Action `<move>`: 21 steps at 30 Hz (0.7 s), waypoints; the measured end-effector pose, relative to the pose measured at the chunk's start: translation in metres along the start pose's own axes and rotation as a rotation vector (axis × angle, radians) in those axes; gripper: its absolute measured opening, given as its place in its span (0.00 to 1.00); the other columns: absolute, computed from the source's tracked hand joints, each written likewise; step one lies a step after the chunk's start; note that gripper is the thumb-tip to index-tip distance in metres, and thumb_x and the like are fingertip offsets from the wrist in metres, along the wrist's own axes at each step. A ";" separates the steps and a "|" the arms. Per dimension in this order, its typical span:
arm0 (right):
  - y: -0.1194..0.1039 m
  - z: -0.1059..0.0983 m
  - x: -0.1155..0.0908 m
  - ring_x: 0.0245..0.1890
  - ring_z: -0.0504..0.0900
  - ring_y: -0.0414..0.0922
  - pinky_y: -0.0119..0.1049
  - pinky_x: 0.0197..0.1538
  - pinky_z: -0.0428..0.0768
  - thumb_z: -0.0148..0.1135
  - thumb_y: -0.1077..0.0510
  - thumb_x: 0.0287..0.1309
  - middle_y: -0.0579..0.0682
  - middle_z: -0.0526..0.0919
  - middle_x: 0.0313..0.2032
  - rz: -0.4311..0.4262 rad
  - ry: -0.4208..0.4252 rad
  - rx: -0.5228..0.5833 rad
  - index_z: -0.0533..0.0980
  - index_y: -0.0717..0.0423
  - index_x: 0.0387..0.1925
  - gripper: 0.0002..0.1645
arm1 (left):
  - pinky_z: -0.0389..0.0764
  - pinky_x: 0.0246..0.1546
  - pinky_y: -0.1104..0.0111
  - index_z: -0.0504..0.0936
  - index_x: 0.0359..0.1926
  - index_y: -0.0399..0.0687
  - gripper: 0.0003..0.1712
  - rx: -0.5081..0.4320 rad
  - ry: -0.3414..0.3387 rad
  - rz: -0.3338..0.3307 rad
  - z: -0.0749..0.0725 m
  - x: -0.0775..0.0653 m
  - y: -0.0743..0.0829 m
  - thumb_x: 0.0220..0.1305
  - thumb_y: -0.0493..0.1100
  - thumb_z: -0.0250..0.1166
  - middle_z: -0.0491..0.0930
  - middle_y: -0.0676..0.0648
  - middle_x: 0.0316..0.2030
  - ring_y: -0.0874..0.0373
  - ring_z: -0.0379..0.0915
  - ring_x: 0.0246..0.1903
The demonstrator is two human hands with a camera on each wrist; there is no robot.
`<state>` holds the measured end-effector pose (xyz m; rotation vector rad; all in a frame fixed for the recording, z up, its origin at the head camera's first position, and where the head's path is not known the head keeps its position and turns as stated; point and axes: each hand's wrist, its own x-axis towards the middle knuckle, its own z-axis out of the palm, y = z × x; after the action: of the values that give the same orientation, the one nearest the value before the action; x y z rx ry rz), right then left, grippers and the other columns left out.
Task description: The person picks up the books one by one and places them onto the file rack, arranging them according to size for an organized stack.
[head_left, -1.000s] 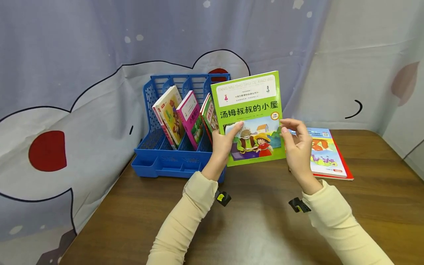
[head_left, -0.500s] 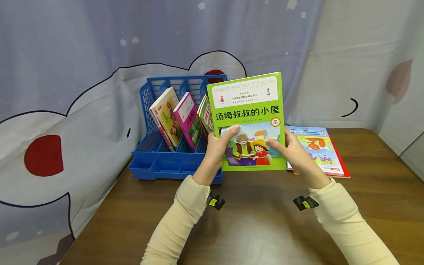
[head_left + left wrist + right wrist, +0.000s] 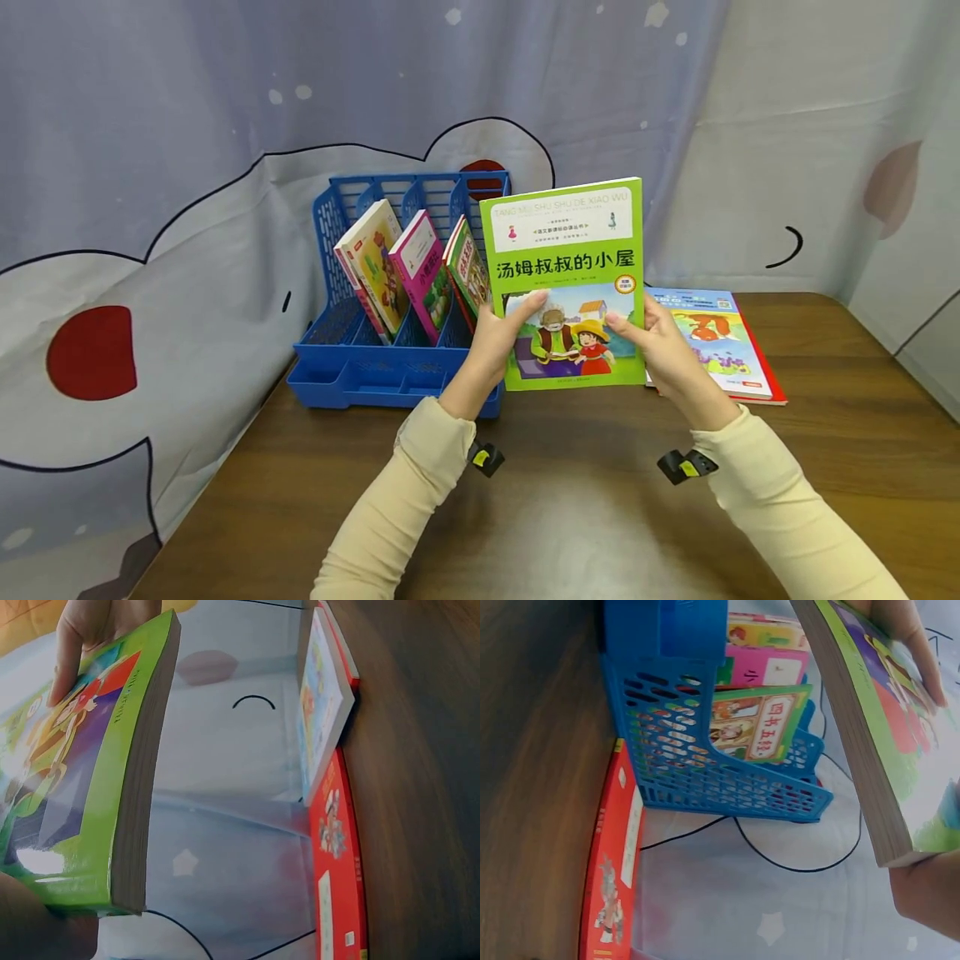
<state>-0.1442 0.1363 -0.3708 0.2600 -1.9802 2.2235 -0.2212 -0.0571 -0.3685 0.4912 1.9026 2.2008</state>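
Note:
A thick green picture book (image 3: 566, 262) is held up over the table, its cover facing me. My left hand (image 3: 487, 350) grips the lower left side, thumb on the cover and fingers hidden behind. On the opposite side my right hand (image 3: 675, 350) holds it the same way, thumb over the drawn girl's hat. The book's page edge (image 3: 142, 765) shows in the left wrist view. Behind it to the left, a blue file rack (image 3: 390, 358) carries several books, among them a pink book (image 3: 425, 271) and a green-and-red book (image 3: 470, 267).
To the right, a light-blue picture book (image 3: 716, 333) lies over a red one (image 3: 778, 387) on the wooden table (image 3: 570, 500). A red book (image 3: 615, 862) lies beside the rack in the right wrist view. A patterned curtain (image 3: 600, 75) hangs behind.
My right hand, earlier at the book's right edge with its thumb off the cover picture, has taken a fuller grip with the thumb on the cover. The book has dipped slightly.

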 end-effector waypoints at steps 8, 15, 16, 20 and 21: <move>0.011 -0.006 0.003 0.35 0.82 0.34 0.29 0.37 0.82 0.52 0.60 0.67 0.36 0.84 0.39 -0.058 -0.006 0.022 0.69 0.38 0.53 0.17 | 0.69 0.60 0.53 0.72 0.58 0.58 0.23 0.096 -0.067 -0.038 -0.005 0.002 -0.002 0.62 0.49 0.63 0.73 0.47 0.56 0.53 0.69 0.57; 0.017 -0.011 0.004 0.34 0.82 0.34 0.28 0.35 0.82 0.52 0.62 0.66 0.37 0.84 0.37 -0.078 0.007 0.064 0.71 0.40 0.51 0.17 | 0.71 0.43 0.65 0.76 0.56 0.50 0.21 0.211 -0.163 -0.020 -0.015 0.007 -0.006 0.63 0.48 0.62 0.76 0.53 0.32 0.59 0.70 0.39; 0.017 -0.011 0.004 0.34 0.82 0.34 0.28 0.35 0.82 0.52 0.62 0.66 0.38 0.84 0.36 -0.077 0.013 0.069 0.71 0.40 0.51 0.16 | 0.69 0.39 0.66 0.76 0.55 0.49 0.20 0.212 -0.169 -0.017 -0.015 0.008 -0.006 0.63 0.47 0.62 0.75 0.53 0.29 0.59 0.68 0.36; 0.018 -0.012 0.003 0.33 0.83 0.34 0.29 0.35 0.82 0.53 0.62 0.65 0.38 0.84 0.36 -0.065 0.018 0.074 0.71 0.40 0.50 0.16 | 0.69 0.37 0.69 0.77 0.56 0.47 0.20 0.196 -0.172 0.003 -0.018 0.009 -0.008 0.63 0.45 0.62 0.79 0.54 0.34 0.63 0.70 0.36; 0.019 -0.011 0.003 0.33 0.83 0.34 0.29 0.35 0.82 0.53 0.62 0.65 0.37 0.84 0.36 -0.060 0.018 0.070 0.71 0.40 0.50 0.16 | 0.69 0.38 0.69 0.77 0.56 0.46 0.20 0.182 -0.163 0.010 -0.018 0.009 -0.008 0.63 0.45 0.62 0.81 0.53 0.38 0.64 0.70 0.36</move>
<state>-0.1518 0.1456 -0.3894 0.3033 -1.8630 2.2519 -0.2366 -0.0695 -0.3771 0.6895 2.0244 1.9359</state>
